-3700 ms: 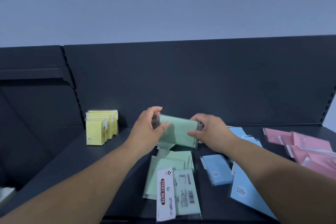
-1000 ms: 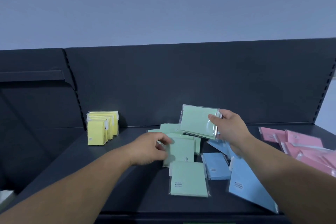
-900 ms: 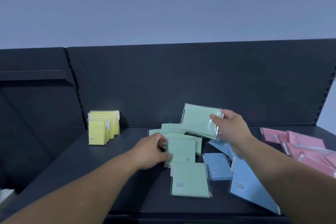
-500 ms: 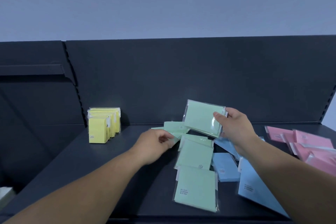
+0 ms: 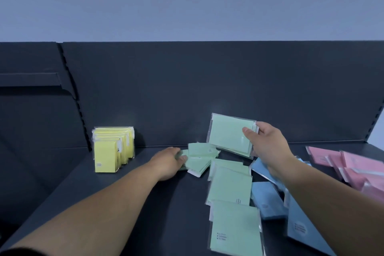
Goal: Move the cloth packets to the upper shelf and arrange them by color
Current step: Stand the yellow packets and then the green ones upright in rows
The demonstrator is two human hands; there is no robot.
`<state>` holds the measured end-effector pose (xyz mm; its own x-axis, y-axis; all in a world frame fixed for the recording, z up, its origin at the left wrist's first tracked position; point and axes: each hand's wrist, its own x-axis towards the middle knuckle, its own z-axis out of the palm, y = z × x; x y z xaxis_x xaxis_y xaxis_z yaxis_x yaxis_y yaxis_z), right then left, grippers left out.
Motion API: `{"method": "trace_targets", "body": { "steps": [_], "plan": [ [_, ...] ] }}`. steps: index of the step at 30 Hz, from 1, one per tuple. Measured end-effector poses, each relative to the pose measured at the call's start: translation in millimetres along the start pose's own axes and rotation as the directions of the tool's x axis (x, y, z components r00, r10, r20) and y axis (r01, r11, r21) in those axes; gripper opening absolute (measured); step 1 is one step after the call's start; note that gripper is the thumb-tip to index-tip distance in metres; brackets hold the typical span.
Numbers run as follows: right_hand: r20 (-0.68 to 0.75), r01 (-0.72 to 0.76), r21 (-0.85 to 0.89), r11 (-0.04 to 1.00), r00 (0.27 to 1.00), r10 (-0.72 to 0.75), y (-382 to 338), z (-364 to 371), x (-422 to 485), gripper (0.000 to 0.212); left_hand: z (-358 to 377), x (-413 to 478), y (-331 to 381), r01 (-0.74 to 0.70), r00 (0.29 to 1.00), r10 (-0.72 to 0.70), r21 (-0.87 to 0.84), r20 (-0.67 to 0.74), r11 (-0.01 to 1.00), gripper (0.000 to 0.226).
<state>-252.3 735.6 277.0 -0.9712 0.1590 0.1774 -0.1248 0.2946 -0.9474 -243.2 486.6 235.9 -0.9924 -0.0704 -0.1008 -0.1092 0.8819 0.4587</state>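
Note:
My right hand [image 5: 265, 144] holds a small stack of green packets [image 5: 227, 134] lifted above the dark shelf [image 5: 128, 189], thumb on the front face. My left hand [image 5: 169, 161] reaches to the back of the shelf, its fingers closed on the edge of green packets [image 5: 200, 159] lying there. More green packets [image 5: 230, 190] lie flat in a line towards me, the nearest green packet [image 5: 235, 229] at the front edge. A yellow stack [image 5: 112, 148] stands upright at the left. Blue packets [image 5: 268, 199] and pink packets [image 5: 353, 164] lie scattered to the right.
A dark back panel [image 5: 207, 89] rises behind the shelf, with a slotted upright [image 5: 75, 100] at the left and another at the far right. A neighbouring shelf section [image 5: 29, 81] sits higher on the left. Bare shelf surface lies between the yellow stack and the green packets.
My left hand has slid from the middle green packets to those at the back and gripped their edge. The right hand still holds its green stack up, nearly unmoved. The loose green packets have shifted.

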Motion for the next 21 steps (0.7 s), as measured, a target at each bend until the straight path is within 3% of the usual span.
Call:
{"method": "trace_targets", "body": {
  "steps": [5,8,11,14,17,21],
  "plan": [
    [0.006,-0.009,-0.007,1.0,1.0,0.009,-2,7,4,0.011,-10,4,-3,-0.067,0.996,0.068,-0.025,0.065,0.997,0.066],
    [0.005,-0.013,0.005,1.0,1.0,0.013,-5,14,7,0.01,-10,2,2,-0.036,0.996,0.037,-0.02,0.08,0.999,0.073],
    [-0.001,-0.011,0.01,1.0,1.0,0.011,-9,22,9,0.02,-9,5,7,0.025,0.996,-0.015,-0.107,0.092,0.994,0.049],
    [-0.021,-0.014,0.026,1.0,1.0,0.014,-13,27,11,0.019,-5,6,15,0.1,0.988,-0.074,-0.203,0.135,0.974,0.051],
    [-0.04,-0.034,0.045,0.998,0.999,0.036,-17,29,10,0.021,-5,5,20,0.103,0.993,-0.088,-0.224,0.078,0.969,0.038],
    [-0.064,-0.058,0.053,0.997,0.996,0.061,-20,27,11,0.043,-22,3,12,0.02,0.992,-0.083,-0.526,-0.096,0.85,0.021]
  ]
}}
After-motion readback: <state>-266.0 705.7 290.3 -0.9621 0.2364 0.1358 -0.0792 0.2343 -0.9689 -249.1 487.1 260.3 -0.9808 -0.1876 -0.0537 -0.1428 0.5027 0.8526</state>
